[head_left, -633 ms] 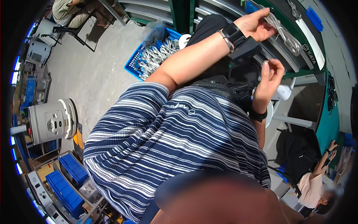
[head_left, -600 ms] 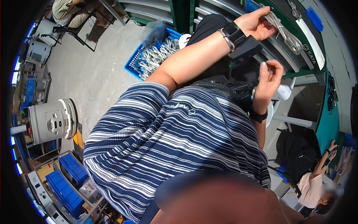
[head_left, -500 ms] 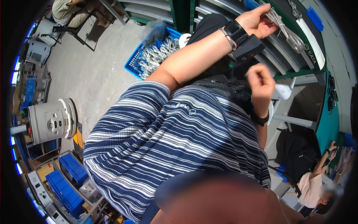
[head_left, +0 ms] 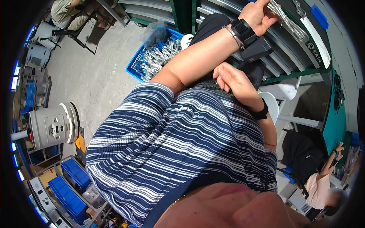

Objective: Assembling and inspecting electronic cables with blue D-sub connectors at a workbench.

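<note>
A dark worktop (head_left: 322,36) with a green edge sits at the top right, with grey metal drawers (head_left: 283,62) under it. A blue tray (head_left: 319,17) and a white strip (head_left: 315,43) lie on it. Farther right is a green worktop (head_left: 330,127). The floor (head_left: 95,83) is pale grey, and on it is a blue basket (head_left: 134,70) full of curled grey cables (head_left: 156,57). More blue bins (head_left: 67,197) are at the lower left. One person (head_left: 66,13) sits at the top left, and another person (head_left: 317,190) is at the lower right.

The grey cable bundle (head_left: 291,24) is by the near edge of the dark worktop. It is long and thin. It slants from the left grip (head_left: 257,19), at its upper left end, down to a looped end at the lower right. The left grip pinches that upper end between thumb and fingers. The right grip (head_left: 237,81) is loosely curled by the belly.

The picture's top edge cuts off the left fingertips and the bundle's upper tip. The right palm is turned away, so I cannot tell if anything is in it. The dark box (head_left: 257,49) by the left wrist is hard to make out.
</note>
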Motion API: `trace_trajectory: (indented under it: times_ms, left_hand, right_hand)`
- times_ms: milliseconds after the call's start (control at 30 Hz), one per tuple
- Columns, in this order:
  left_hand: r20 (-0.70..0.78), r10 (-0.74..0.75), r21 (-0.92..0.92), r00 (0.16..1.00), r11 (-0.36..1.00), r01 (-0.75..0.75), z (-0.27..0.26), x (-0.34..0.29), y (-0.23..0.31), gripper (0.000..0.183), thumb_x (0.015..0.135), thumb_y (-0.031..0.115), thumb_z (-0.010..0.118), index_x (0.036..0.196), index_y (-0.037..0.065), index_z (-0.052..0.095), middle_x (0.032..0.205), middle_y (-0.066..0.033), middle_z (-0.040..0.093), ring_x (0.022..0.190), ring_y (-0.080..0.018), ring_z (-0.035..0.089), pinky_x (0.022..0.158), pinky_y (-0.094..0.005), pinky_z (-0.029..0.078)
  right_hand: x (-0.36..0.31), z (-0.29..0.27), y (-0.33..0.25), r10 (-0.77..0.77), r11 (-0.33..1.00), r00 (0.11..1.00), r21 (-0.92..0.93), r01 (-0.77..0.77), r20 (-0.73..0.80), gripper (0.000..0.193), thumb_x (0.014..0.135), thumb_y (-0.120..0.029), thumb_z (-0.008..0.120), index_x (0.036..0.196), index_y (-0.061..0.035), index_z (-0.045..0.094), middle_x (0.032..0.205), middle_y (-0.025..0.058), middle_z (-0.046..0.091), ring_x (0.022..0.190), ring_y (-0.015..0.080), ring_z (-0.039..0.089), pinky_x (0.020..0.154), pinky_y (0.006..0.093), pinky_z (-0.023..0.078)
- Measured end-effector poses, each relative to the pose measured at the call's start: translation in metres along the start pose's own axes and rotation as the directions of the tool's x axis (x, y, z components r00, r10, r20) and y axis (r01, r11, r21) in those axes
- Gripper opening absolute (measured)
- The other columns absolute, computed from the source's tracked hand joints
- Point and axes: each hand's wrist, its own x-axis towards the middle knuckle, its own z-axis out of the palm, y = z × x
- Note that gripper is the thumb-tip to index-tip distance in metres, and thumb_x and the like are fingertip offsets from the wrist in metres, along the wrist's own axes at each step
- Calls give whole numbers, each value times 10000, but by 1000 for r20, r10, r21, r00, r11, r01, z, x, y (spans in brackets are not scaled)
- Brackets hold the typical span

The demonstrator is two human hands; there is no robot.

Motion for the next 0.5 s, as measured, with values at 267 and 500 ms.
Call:
trace_trajectory:
  times_ms: [267,500]
  left_hand:
    - [-140,101,203,985,977,-72,35,-20,0,292,997,385,670,885,115,668,776,0,608,765,-122,573,738,-291,460]
    - [-67,73,175,995,983,-61,33,-20,-5,303,988,383,687,866,107,655,767,-9,604,727,-124,567,730,-309,465]
  right_hand:
    - [14,-2,21,0,994,993,112,13,-115,484,1109,-394,428,913,-8,643,724,1,556,679,82,510,653,243,435]
    - [10,1,17,2,993,997,114,7,-74,484,1122,-378,395,913,-6,623,755,1,543,725,82,496,717,238,434]
